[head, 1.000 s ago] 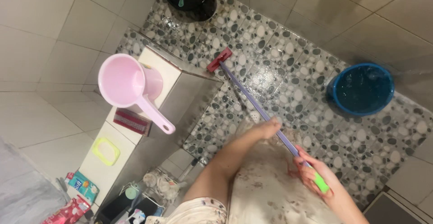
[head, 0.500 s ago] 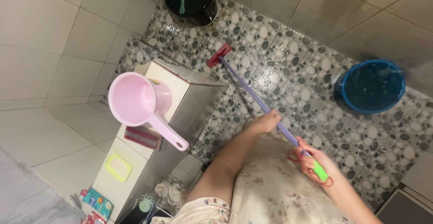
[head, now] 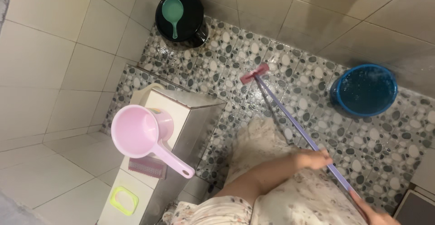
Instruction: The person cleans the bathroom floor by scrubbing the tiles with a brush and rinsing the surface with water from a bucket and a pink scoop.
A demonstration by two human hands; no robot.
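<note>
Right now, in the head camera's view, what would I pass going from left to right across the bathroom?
Yellow-green soap dish → pink water scoop → black bucket with the green scoop → red brush head → left hand on the purple pole → blue bucket of water.

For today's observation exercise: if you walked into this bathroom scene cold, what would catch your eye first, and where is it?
Most striking is the long purple-handled floor brush, held in both hands, left hand mid-handle and right hand at its end, with its red head on the wet pebble-patterned floor. Next comes the pink dipper on the tiled ledge at left, then the blue bucket of water by the right wall.
</note>
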